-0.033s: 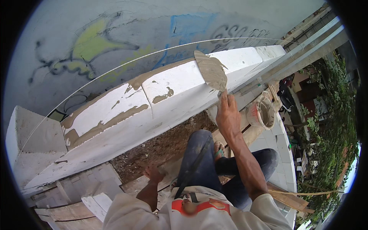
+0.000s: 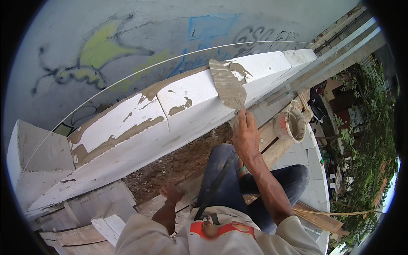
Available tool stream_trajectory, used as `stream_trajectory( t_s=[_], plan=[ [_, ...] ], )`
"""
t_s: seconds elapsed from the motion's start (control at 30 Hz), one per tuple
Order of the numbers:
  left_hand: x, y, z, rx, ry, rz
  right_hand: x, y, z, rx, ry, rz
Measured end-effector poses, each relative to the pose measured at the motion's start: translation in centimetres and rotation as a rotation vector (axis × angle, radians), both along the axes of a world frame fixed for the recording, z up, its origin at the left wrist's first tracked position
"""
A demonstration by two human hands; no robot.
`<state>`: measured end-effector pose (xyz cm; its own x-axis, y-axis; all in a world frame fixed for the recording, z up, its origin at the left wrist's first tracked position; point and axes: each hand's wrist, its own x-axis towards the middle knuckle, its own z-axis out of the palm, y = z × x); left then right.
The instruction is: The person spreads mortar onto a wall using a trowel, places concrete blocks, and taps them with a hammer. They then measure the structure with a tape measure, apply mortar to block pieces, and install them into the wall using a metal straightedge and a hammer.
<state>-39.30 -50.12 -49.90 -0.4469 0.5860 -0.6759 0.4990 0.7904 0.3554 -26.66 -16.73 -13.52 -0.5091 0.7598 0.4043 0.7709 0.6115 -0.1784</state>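
Observation:
My right hand (image 2: 246, 135) is closed round the handle of a trowel (image 2: 228, 87), and most of the handle is hidden in the fist. The broad blade, streaked with grey mortar, lies across the top of a row of white blocks (image 2: 191, 91). Wet mortar (image 2: 238, 70) shows on the block just right of the blade. More mortar (image 2: 114, 140) coats the long edges of the blocks to the left. Low on the left, my left hand (image 2: 171, 193) hangs beside my knee with its fingers apart, holding nothing.
A taut string (image 2: 148, 66) runs above the blocks along the painted wall (image 2: 170, 29). On planks to the right stands a mortar-smeared bucket (image 2: 291, 123). Bare soil (image 2: 170, 165) lies below the block row. An upright block (image 2: 40, 148) stands at the left end.
My right hand and the trowel have shifted a little left and nearer to me along the block, baring the mortar patch on the right. My left hand has hardly moved.

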Motion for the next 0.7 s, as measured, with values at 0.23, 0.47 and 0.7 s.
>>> stream_trajectory(
  t_s=[0.23,0.47,0.7],
  plan=[
    [-1.4,-1.7,-2.2,0.064,0.05,-0.032,-0.5,-10.9,3.0,-0.239,0.014,0.428],
    [-2.3,-2.8,-4.5,0.057,0.079,-0.123,12.2,-0.7,12.6,-0.334,-0.017,0.121],
    [-2.0,-0.9,-3.9,0.102,-0.041,-0.139,36.3,15.7,5.9,-0.504,-0.294,-0.495]
  ],
)
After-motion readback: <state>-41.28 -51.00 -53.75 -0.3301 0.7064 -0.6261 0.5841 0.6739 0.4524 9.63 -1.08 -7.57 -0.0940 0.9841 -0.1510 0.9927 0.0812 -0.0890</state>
